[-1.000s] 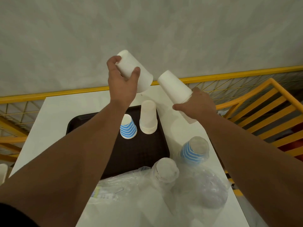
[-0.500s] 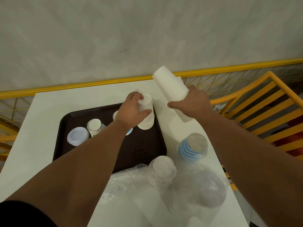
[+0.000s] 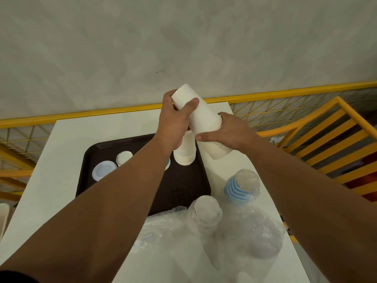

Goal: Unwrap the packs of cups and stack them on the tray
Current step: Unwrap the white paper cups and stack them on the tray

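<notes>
Both hands are on 1 tilted sleeve of white cups (image 3: 204, 121), held in the air above the far edge of the tray (image 3: 95, 154). Left hand (image 3: 173, 123) has fingers and thumb curled round the top cup, near its closed base. Right hand (image 3: 226, 132) is wrapped round the lower part of the sleeve, where the rims show as ridges.

On the tray: 1 upside-down white stack (image 3: 184, 154) right below the hands, a small cup (image 3: 124, 157) and a round lid-like piece (image 3: 104, 171) to its left. A blue-striped cup is mostly hidden by my left forearm.

Still wrapped, on the table (image 3: 40, 190) beside the tray: a blue-striped pack (image 3: 241, 186) and a white pack (image 3: 206, 213), with loose plastic (image 3: 244, 246) round them.

I judge the step in hand is peeling the top cup, or a few, off the sleeve for the tray stack.

How to do it well:
- Pull along the sleeve's axis with a slight twist, not sideways.
- Grip lightly; thin paper walls should dent easily.
- Right hand holds the rest firm so only the top comes away.
- Lower it straight onto the stack, which looks tall enough to tip.
</notes>
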The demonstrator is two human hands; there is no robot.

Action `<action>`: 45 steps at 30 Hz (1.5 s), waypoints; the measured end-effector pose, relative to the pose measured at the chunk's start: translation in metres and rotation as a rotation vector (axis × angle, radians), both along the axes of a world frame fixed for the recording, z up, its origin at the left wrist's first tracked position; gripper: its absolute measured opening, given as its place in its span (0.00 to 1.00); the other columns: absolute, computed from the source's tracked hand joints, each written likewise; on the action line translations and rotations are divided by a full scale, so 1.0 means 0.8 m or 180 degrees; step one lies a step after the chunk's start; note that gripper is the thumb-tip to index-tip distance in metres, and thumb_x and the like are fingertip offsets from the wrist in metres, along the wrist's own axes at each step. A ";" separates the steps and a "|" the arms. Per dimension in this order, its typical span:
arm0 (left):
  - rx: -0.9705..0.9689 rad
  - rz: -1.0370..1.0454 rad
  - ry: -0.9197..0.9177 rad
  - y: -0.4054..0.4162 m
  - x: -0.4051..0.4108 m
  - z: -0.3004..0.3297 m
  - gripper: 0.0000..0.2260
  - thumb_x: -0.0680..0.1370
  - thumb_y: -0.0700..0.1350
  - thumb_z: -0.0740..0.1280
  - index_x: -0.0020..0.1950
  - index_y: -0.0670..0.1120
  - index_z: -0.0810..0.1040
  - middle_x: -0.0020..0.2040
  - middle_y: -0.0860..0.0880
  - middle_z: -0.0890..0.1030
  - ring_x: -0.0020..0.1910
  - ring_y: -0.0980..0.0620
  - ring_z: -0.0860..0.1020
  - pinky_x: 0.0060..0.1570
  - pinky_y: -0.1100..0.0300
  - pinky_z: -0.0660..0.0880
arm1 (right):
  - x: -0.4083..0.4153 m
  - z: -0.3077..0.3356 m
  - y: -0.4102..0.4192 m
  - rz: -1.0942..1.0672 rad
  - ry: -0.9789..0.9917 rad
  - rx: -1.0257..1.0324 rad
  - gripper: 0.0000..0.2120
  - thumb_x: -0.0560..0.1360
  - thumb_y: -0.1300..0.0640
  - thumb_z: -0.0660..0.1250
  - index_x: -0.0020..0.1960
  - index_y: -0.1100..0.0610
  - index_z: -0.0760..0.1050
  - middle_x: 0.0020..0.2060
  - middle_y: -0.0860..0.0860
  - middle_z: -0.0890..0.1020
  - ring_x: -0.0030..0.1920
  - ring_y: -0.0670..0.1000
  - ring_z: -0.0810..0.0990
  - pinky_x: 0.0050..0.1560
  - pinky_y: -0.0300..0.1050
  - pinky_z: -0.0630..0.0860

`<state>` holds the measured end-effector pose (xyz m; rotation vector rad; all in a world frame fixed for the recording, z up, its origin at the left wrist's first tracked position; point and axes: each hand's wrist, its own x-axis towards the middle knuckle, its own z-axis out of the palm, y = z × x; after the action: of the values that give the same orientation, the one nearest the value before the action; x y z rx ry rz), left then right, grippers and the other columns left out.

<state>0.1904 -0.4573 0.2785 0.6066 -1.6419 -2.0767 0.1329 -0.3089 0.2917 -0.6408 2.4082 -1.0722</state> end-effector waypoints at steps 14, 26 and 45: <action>0.0139 0.0754 -0.0279 -0.008 -0.012 0.000 0.23 0.74 0.51 0.73 0.63 0.49 0.66 0.54 0.50 0.77 0.53 0.48 0.79 0.51 0.40 0.80 | -0.008 -0.005 0.000 0.0015 0.1044 0.0722 0.36 0.60 0.37 0.77 0.60 0.55 0.71 0.46 0.48 0.75 0.46 0.51 0.74 0.42 0.45 0.69; -0.2523 0.0215 -0.0218 -0.037 0.002 -0.016 0.26 0.72 0.49 0.74 0.65 0.52 0.67 0.55 0.49 0.76 0.49 0.50 0.76 0.48 0.61 0.74 | -0.035 -0.027 0.033 -0.1148 -0.0458 -0.0506 0.25 0.65 0.44 0.78 0.54 0.52 0.71 0.47 0.49 0.78 0.43 0.47 0.78 0.38 0.44 0.77; 0.0201 -0.0113 -0.0040 -0.011 -0.015 0.006 0.29 0.71 0.57 0.73 0.66 0.46 0.69 0.59 0.46 0.79 0.56 0.46 0.81 0.55 0.48 0.79 | -0.014 -0.019 0.007 -0.0159 -0.1630 -0.0809 0.40 0.51 0.44 0.84 0.58 0.57 0.78 0.52 0.56 0.85 0.53 0.58 0.84 0.58 0.63 0.77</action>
<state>0.1781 -0.4664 0.2830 0.6167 -1.6103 -2.1615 0.1220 -0.3029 0.2764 -0.3292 1.8738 -1.3828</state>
